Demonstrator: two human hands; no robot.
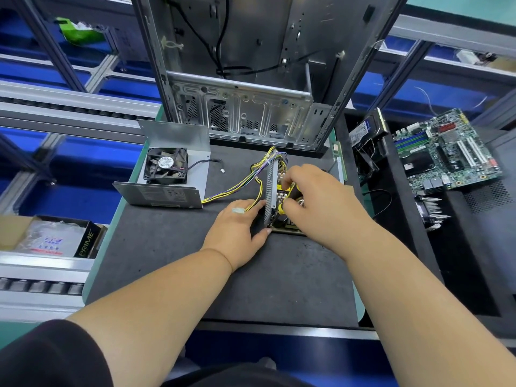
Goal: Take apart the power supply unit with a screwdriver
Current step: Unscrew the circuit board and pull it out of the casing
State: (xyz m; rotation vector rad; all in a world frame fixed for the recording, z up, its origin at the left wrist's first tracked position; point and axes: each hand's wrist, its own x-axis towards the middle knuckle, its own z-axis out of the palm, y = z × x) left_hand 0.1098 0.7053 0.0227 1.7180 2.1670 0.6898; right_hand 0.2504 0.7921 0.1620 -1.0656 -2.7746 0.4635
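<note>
The opened power supply unit (270, 191) lies in the middle of the dark mat, its perforated side wall facing left and its circuit board partly hidden under my hands. My left hand (240, 230) grips that wall from the left. My right hand (315, 202) is closed around a yellow-and-black screwdriver (290, 195) that points down into the unit. A bundle of yellow, black and purple wires (245, 178) runs from the unit toward the left. The removed metal cover (178, 141) with its black fan (166, 165) rests at the mat's left.
An empty grey computer case (251, 79) stands upright at the back of the mat (167, 247). A green motherboard (446, 152) and a finned heatsink (430, 212) lie on the right. A box with a plastic bag (53, 237) sits at the left, beside roller rails.
</note>
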